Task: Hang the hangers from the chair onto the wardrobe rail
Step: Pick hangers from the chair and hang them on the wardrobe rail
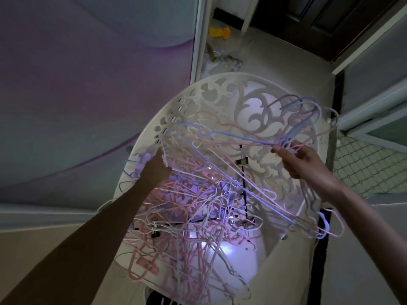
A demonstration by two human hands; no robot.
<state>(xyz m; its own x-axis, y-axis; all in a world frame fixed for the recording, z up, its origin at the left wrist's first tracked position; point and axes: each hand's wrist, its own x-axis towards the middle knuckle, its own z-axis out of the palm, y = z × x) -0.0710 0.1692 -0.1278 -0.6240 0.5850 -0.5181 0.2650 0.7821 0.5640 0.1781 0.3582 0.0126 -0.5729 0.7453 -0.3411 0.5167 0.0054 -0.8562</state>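
Note:
A white plastic chair (222, 91) with a cut-out patterned back stands below me. Its seat holds a tangled pile of thin pink, white and blue hangers (187, 221). My right hand (306, 160) grips a bunch of several hangers (293, 128) by their necks, hooks pointing up and right, lifted above the seat. My left hand (157, 168) reaches into the pile at the left end of the lifted hangers, fingers closed around a hanger's shoulder. No wardrobe rail is in view.
A purple-grey wall (88, 84) fills the left. Behind the chair a doorway opens onto a floor with a yellow object (219, 33) and scattered litter (220, 60). A dark door (330, 23) stands at the upper right, a tiled surface (370, 164) at the right edge.

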